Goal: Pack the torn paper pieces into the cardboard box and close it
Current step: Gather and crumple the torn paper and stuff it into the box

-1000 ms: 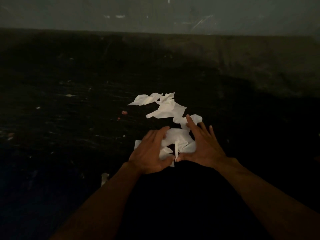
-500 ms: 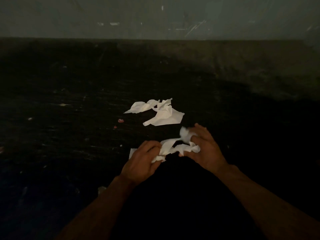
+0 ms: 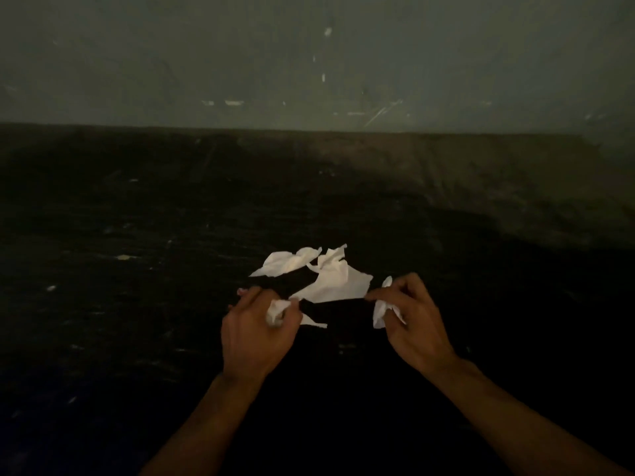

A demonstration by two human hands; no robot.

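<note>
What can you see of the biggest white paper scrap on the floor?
The biggest scrap is thin white paper, crumpled at its far end, flatter nearer, with ragged torn edges. It lies loose on the dark floor, just beyond the left hand and right hand; neither grips it.

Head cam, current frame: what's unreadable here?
Out of frame or lost in darkness: the cardboard box, nowhere in the head view.
Hidden inside each grip: the full size of the paper wad in the left hand and of the paper strip in the right hand.
Overlapping: the loose pieces on the floor, so their count is unclear.
Too small and dim: the pale specks at left.
</note>
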